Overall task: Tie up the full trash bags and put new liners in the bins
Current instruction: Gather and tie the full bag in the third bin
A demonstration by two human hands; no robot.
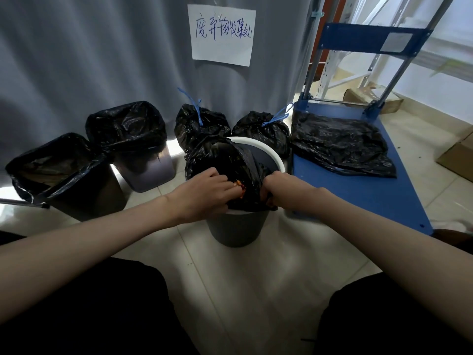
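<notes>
A round grey bin [238, 230] with a white rim stands on the floor in front of me. A black trash bag [225, 160] sits in it, bunched up above the rim. My left hand [204, 193] grips the bag's near edge on the left. My right hand [284, 190] grips the bag's edge on the right, fingers curled into the plastic. Two tied black bags with blue drawstrings [198, 124] [263, 130] stand behind the bin. Two square bins with black liners [64, 175] [133, 139] stand at the left.
A blue platform cart [358, 190] is at the right with a flat black bag [337, 144] lying on its deck. A grey curtain with a handwritten paper sign [221, 34] hangs behind. Cardboard boxes [458, 155] lie at the far right. My knees frame the tiled floor below.
</notes>
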